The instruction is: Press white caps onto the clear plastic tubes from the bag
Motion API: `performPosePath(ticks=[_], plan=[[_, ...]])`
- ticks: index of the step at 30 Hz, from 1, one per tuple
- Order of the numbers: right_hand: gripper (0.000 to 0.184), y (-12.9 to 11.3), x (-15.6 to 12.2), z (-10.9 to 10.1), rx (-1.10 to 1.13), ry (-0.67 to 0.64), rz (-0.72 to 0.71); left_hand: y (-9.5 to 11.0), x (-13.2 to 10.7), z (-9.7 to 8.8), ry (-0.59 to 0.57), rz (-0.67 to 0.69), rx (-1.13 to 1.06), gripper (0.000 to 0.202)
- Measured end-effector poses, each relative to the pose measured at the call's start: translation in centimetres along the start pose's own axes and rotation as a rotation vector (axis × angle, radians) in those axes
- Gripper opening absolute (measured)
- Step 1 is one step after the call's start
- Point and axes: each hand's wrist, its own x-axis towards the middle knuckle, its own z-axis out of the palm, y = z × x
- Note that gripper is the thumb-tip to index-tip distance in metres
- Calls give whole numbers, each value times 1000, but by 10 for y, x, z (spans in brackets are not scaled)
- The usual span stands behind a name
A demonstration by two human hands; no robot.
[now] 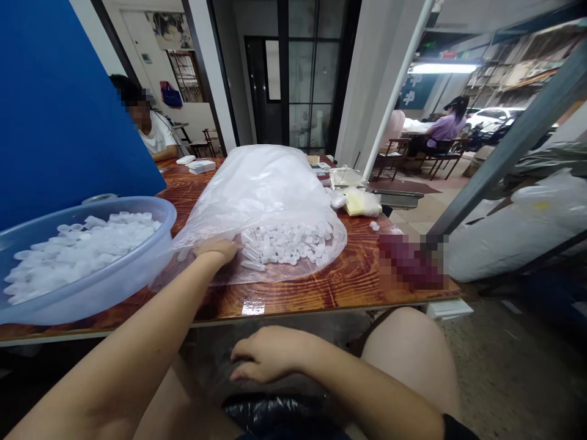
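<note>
My left hand (219, 249) reaches in at the mouth of a large clear plastic bag (266, 177) on the table. Beside its fingers lies a heap of small translucent plastic caps (293, 244), with a few slim tubes (253, 265) at the heap's left side. The fingertips are too hidden to show whether they grip anything. Below the table's front edge, my right hand (268, 353) hangs over my lap with its fingers apart, and nothing shows in it. Under it is a shiny black plastic bag (275, 410).
A blue basin (92, 293) filled with translucent plastic pieces stands left, before a blue panel (68, 104). Yellowish packets (362, 201) lie at the table's right (353, 278). A metal post (499, 140) slants at right. A person (158, 135) sits behind the panel; others sit farther back.
</note>
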Motion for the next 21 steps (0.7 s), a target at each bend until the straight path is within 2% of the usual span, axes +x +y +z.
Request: performPosePath(ticks=[1,2,5,7,9,12,16,21], plan=[[22,-4,-7,-17,-53,188,-42,-2,-4,-2,-2,-41,18,82],[19,-3,-15,-33,-89,296,13,-4,-8,-3,1,-77,35,88],[31,21,-34,-68,-202,517,235,-9,-23,-3,25,-135,72,88],[27,45,-37,-78,-320,599,410,-12,-34,0,59,-148,89,78],[22,66,-35,-79,-399,617,511,-12,-45,3,108,-148,95,70],[18,82,-28,-74,-422,593,538,-12,-59,7,179,-135,87,63],[17,85,-23,-70,-445,573,529,-16,-71,11,255,-89,57,59],[15,85,-22,-68,-449,576,499,-28,-75,15,356,17,-43,55]])
